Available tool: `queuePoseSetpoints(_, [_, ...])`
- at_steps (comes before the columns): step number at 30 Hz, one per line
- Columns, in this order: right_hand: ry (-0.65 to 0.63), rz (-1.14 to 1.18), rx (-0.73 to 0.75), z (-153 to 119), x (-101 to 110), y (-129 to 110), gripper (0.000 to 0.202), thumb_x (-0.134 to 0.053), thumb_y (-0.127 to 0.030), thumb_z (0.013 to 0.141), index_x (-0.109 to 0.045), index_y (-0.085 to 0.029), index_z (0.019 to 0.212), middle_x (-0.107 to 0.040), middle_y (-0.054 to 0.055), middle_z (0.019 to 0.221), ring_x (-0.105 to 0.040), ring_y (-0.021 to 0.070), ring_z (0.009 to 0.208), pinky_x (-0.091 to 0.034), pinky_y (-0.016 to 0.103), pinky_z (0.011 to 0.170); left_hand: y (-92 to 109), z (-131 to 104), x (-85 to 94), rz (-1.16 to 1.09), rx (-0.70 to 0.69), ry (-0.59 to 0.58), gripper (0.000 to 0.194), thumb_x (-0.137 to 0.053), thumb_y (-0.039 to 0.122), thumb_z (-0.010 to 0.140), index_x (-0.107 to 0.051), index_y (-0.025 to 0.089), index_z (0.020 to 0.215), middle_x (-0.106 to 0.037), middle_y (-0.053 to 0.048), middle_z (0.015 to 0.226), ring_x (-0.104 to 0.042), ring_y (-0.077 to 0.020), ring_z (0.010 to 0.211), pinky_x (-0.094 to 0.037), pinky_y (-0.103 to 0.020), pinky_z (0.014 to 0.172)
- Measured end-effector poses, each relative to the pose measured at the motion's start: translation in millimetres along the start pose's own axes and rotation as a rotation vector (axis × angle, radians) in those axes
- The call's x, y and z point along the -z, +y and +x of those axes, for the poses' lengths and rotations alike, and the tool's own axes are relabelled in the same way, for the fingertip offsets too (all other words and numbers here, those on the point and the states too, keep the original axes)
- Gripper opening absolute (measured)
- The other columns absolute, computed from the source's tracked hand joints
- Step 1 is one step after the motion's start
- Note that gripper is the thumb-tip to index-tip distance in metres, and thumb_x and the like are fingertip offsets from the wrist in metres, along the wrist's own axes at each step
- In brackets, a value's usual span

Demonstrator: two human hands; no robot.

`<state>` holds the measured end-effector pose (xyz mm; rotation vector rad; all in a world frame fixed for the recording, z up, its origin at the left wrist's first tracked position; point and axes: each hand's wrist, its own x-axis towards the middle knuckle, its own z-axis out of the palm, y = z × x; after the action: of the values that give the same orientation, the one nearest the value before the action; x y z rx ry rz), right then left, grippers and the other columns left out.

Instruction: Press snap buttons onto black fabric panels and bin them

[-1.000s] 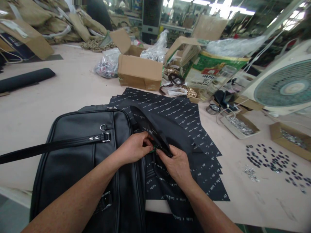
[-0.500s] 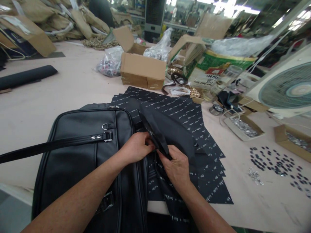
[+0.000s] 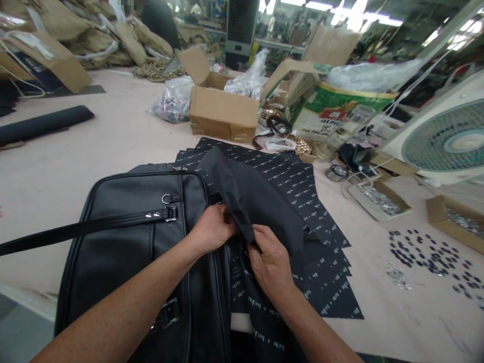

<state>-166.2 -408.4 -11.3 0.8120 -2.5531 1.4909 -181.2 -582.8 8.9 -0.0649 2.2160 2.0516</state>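
A black leather-look bag (image 3: 124, 272) lies on the table's left front, its strap (image 3: 124, 222) stretching off to the left. Black lining fabric (image 3: 260, 194), printed with white lettering on one face, bunches up beside the bag's right edge. My left hand (image 3: 212, 228) pinches the fabric close to that edge; its fingertips are partly hidden. My right hand (image 3: 270, 257) grips a fold of the same lining, thumb on the near side. Beneath the cloth spreads a fanned stack of printed black sheets (image 3: 328, 272).
An open cardboard box (image 3: 223, 113) stands behind the sheets. To the right are a fan (image 3: 449, 136), a tray of small metal parts (image 3: 380, 199) and scattered dark discs (image 3: 427, 252). A dark roll (image 3: 45, 125) lies at the left.
The raised lining flap has opened out and fallen flatter toward the back, showing more of its plain side. Both hands keep their hold in nearly the same place.
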Motion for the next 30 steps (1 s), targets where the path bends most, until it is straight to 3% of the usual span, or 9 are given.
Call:
queuePoseSetpoints(10, [0.038,0.041,-0.009,-1,-5,1,0.032,-0.049,-0.007,0.091,-0.072,-0.024,0.105,-0.067,0.006,0.107,-0.063,0.0208,0.102,-0.049,0.031,0.091,-4,0,3.5,0.209,-0.071,0.014,0.022,-0.063,0.019,0.072,-0.068,0.015,0.093,-0.071,-0.001,0.079,-0.064,-0.0179,0.071,-0.05,-0.027,0.068])
queuePoseSetpoints(16, [0.04,-0.004,-0.103,5,10,5,0.018,-0.061,-0.02,0.093,-0.07,-0.02,0.077,-0.062,0.0,0.075,-0.059,0.0158,0.071,-0.045,0.025,0.066,2,-3,6.1,0.33,-0.097,-0.099,0.018,-0.057,0.015,0.073,-0.067,0.015,0.088,-0.071,-0.001,0.081,-0.065,-0.0161,0.074,-0.048,-0.024,0.067])
queuePoseSetpoints(20, [0.024,-0.124,-0.099,9,11,11,0.01,-0.071,-0.025,0.087,-0.071,-0.022,0.077,-0.062,-0.002,0.075,-0.059,0.0151,0.071,-0.041,0.024,0.065,0,-2,4.6,0.366,-0.123,-0.093,0.018,-0.058,0.017,0.074,-0.067,0.014,0.089,-0.072,-0.003,0.083,-0.067,-0.0187,0.077,-0.049,-0.026,0.068])
queuePoseSetpoints(26, [-0.036,-0.129,-0.048,13,12,14,0.024,-0.062,-0.035,0.094,-0.07,-0.022,0.076,-0.062,-0.001,0.072,-0.058,0.0152,0.068,-0.039,0.024,0.06,0,-1,4.6,0.313,-0.147,-0.136,0.021,-0.058,0.013,0.074,-0.069,0.015,0.092,-0.074,-0.003,0.09,-0.068,-0.0196,0.085,-0.051,-0.027,0.076])
queuePoseSetpoints(30, [-0.053,0.004,-0.107,14,12,15,0.035,-0.055,-0.038,0.097,-0.064,-0.019,0.068,-0.058,-0.001,0.068,-0.056,0.0152,0.066,-0.039,0.023,0.059,4,-1,5.4,0.307,-0.141,-0.128,0.019,-0.057,0.009,0.072,-0.069,0.014,0.086,-0.073,-0.001,0.086,-0.066,-0.0161,0.078,-0.049,-0.024,0.071])
